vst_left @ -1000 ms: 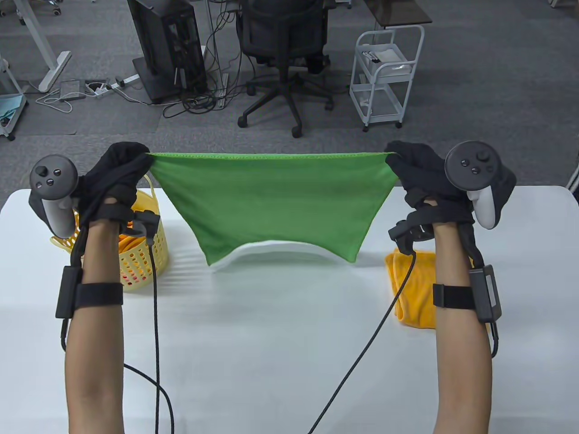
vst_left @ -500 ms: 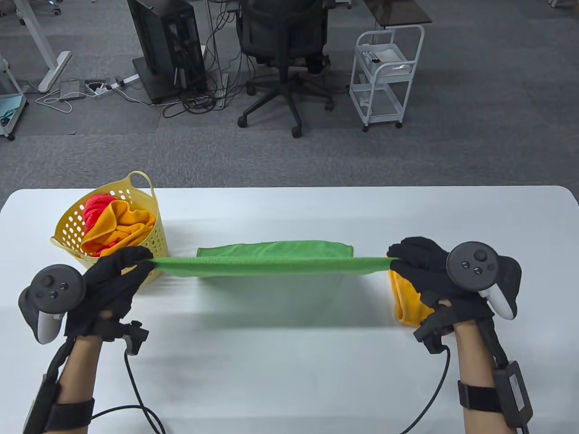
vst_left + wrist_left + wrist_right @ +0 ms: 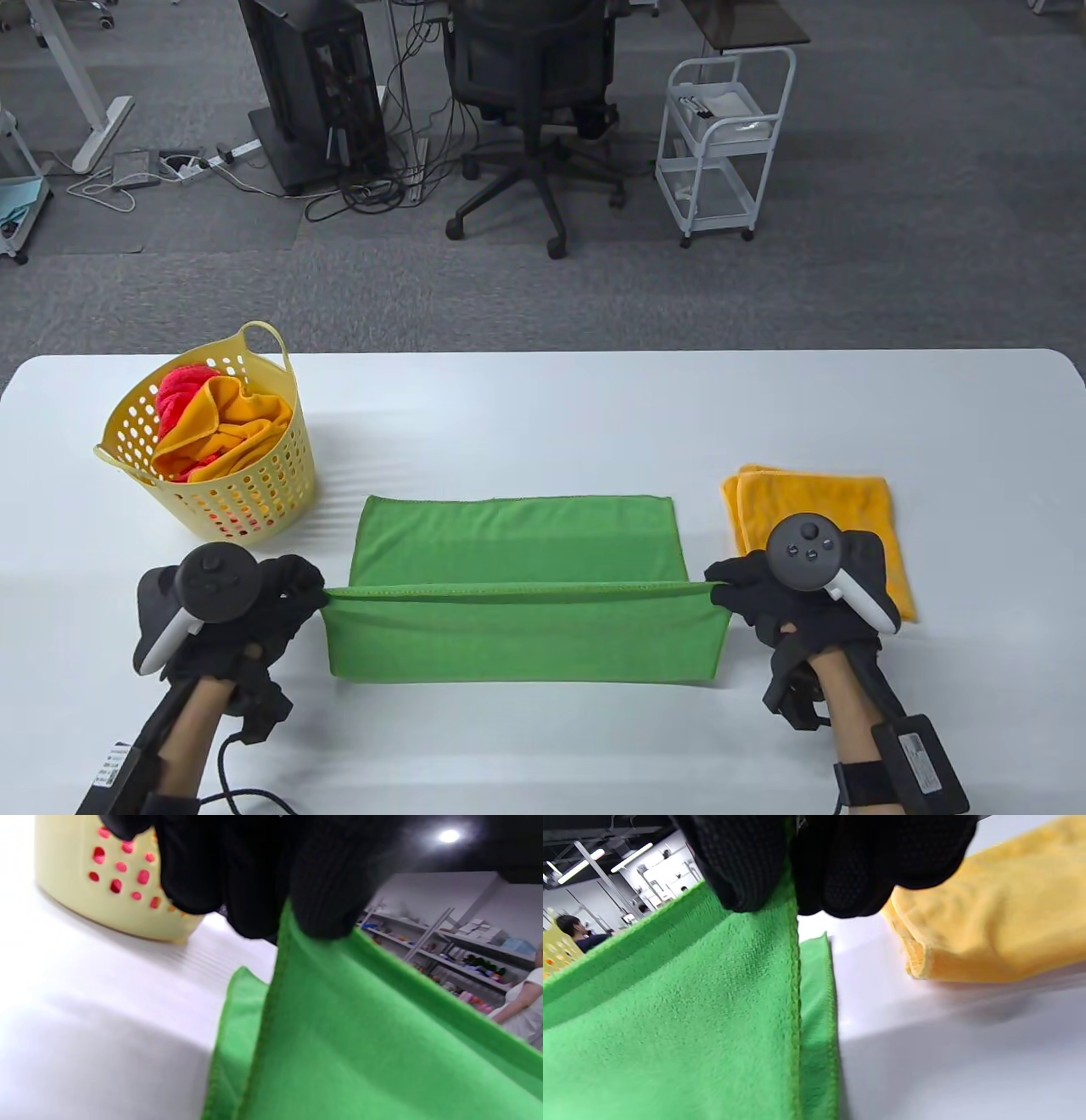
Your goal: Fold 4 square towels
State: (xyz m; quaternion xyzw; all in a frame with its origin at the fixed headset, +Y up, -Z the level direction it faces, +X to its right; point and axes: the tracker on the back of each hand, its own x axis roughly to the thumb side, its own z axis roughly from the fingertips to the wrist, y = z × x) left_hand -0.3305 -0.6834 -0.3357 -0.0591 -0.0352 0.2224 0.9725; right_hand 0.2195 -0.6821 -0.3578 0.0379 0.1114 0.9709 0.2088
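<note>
- While bare table (image 3: pixel 543 407) lies beyond, the green towel (image 3: pixel 517 543) is spread mid-table, near edge raised
- Its corners are pinched by left hand (image 3: pixel 254 611) and right hand (image 3: pixel 780 594)

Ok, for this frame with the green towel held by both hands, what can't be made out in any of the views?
- Basket contents: table view shows only the top of the orange and red cloth; the wall hides the rest, so no count.
- Orange towel: right hand covers its near corner in the table view.
- Green towel corners: gloved fingers bury them in both wrist views.
- Left wrist view: basket blurred, cut off at top.
</note>
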